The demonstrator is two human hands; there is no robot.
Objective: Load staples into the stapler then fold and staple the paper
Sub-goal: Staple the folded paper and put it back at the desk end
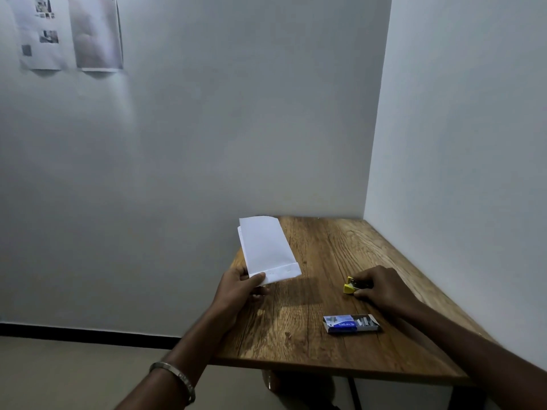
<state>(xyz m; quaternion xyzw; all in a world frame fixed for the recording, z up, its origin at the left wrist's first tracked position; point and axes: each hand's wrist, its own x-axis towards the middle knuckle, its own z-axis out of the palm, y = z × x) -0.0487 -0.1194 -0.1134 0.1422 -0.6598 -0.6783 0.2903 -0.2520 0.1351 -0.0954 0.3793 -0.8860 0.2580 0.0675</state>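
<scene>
My left hand (241, 287) holds a folded white paper (266, 247) by its near corner, lifted above the left side of the wooden table (296, 335). The paper has a narrow folded strip along its near edge. My right hand (381, 287) rests on the table, fingers closed over a small yellow and black stapler (350, 287), of which only the yellow end shows. A blue staple box (347, 323) lies open on the table in front of my right hand, with staple strips visible in its tray.
The table stands in a corner, with white walls behind and to the right. Its left and near edges drop to the floor. Two printed sheets (68, 34) hang on the wall at upper left.
</scene>
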